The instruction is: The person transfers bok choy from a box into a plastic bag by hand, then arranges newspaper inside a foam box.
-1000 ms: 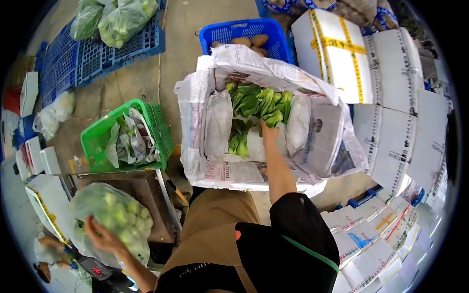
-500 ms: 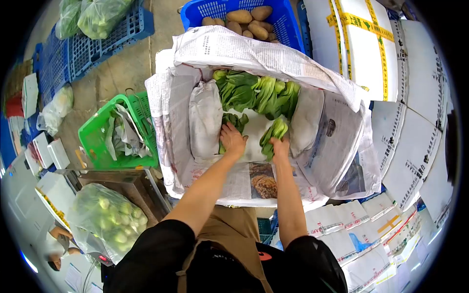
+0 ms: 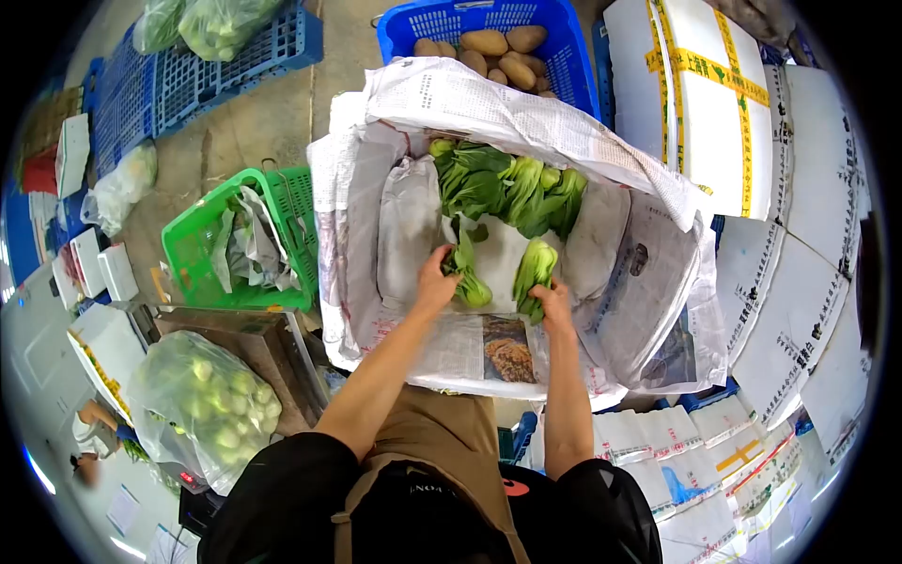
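A box lined with newspaper (image 3: 658,273) stands in front of me. Several leafy green bunches (image 3: 507,186) lie in a row along its far side, between two wrapped pale packs, the left one (image 3: 406,230) and the right one (image 3: 601,240). My left hand (image 3: 438,280) is closed on the leaves of a green bunch (image 3: 472,282) beside the left pack. My right hand (image 3: 554,303) is closed round the lower leaves of another bunch (image 3: 536,268) near the right pack. White lining shows between the two bunches.
Behind the box is a blue basket (image 3: 583,70) of potatoes. A green basket (image 3: 174,244) with paper and a plastic bag of vegetables (image 3: 211,404) are at left. Taped white boxes (image 3: 700,103) stand at right. Another person (image 3: 94,437) is at the lower left.
My left hand has come over from the bag of vegetables into the box and now grips a bunch. My right hand has drawn one bunch away from the far row, nearer to me.
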`<action>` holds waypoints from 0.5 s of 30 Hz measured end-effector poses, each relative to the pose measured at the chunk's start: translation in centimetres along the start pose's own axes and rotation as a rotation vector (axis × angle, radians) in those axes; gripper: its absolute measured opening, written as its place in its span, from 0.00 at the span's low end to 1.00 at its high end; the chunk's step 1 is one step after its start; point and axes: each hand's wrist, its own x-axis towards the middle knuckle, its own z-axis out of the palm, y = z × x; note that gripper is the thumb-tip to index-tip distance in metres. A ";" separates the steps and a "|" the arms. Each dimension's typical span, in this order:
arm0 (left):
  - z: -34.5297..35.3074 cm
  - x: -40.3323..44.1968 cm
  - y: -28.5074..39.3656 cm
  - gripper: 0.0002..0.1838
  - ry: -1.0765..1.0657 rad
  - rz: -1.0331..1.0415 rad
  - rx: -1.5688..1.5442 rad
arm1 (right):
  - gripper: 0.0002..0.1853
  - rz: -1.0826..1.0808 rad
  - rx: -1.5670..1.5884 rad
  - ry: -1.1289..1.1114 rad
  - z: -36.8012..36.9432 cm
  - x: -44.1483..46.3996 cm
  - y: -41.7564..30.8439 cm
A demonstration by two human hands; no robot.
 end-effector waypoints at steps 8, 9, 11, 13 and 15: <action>-14.8 -6.1 13.2 0.29 -0.427 0.124 -0.474 | 0.28 -0.185 -0.167 -0.347 4.5 -3.8 -13.1; -16.4 -6.4 12.6 0.31 -0.422 0.167 -0.559 | 0.28 -0.218 -0.189 -0.437 6.1 -4.4 -14.7; -21.9 -8.9 14.5 0.34 -0.644 0.294 -0.931 | 0.31 -0.307 -0.344 -0.688 12.8 -7.3 -18.2; -25.0 -12.7 15.4 0.37 -0.490 0.333 -1.125 | 0.33 -0.281 -0.332 -0.866 19.4 -11.9 -18.9; -28.1 -15.8 15.3 0.36 -0.400 0.380 -1.163 | 0.41 -0.212 -0.482 -1.079 23.5 -11.7 -16.6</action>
